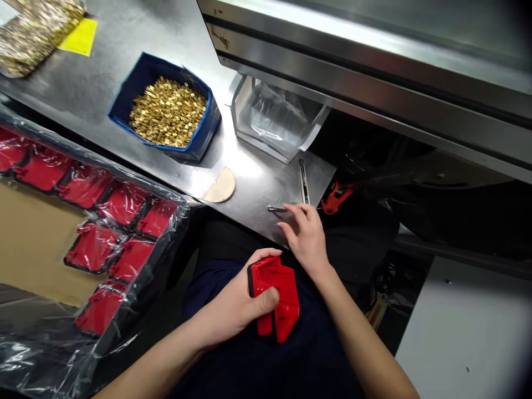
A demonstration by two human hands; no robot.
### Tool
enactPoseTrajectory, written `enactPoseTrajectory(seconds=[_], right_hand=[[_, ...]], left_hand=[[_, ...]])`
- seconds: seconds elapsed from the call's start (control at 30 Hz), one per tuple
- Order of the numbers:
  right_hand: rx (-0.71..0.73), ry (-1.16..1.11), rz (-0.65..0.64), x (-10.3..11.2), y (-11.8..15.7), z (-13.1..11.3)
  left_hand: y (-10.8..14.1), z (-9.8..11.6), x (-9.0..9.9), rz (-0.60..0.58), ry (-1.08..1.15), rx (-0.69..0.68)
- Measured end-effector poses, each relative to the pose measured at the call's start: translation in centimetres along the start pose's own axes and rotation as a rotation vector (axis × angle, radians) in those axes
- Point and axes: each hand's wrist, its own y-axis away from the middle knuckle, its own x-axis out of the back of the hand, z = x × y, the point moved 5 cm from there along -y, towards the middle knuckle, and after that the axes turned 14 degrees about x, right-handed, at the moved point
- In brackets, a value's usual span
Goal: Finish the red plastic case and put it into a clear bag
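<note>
My left hand point(239, 302) grips a red plastic part point(278, 299) over my lap, thumb across its front. My right hand point(305, 235) lies flat on the steel table's near edge point(253, 183), fingers spread and holding nothing, fingertips beside a small metal pin point(276, 209). A slim metal tool point(303, 182) lies just beyond those fingers. A blue box point(208, 124) full of small brass pieces point(166, 111) stands further back on the table.
At left, a plastic-lined carton point(37, 244) holds several red parts point(120, 205). A clear bin point(276, 119), a tan half-disc point(220, 186), a bag of brass pieces point(31, 30) and a yellow note point(78, 37) sit on the table. An orange-handled tool point(336, 197) lies right.
</note>
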Motion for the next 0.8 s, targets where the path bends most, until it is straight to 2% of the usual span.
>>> enactPoseTrajectory(seconds=[0.07,0.1,0.17,0.23,0.27,0.33,0.4,0.53,0.8], right_hand=[[-0.117,-0.283,0.03,2.4,2.1,-1.4],[-0.157,-0.429,-0.032,3.1,3.3,-2.4],[-0.127,-0.637,-0.295,3.8,5.7,-4.9],[-0.068,-0.661,-0.461,4.0,7.5,-6.9],[-0.057,-0.635,-0.466,4.1,8.1,-7.3],[-0.076,-0.619,-0.393,4.0,8.5,-7.5],[-0.104,-0.688,-0.334,3.6,8.7,-7.2],[-0.126,-0.779,-0.301,3.1,8.9,-6.6],[-0.219,-0.778,-0.242,2.8,9.7,-6.6]], left_hand=[[-0.2,0.0,0.4,0.113,-0.127,0.023],[-0.4,-0.2,0.6,0.162,-0.196,0.036],[-0.8,-0.5,0.9,0.27,-0.332,0.033],[-1.2,-0.6,1.0,0.371,-0.419,0.001],[-1.3,-0.5,0.9,0.405,-0.436,-0.024],[-1.6,0.0,0.7,0.416,-0.412,-0.078],[-1.9,0.7,0.4,0.374,-0.331,-0.124],[-3.0,1.6,0.3,0.309,-0.196,-0.157],[-4.9,0.5,1.3,0.454,-0.19,-0.193]])
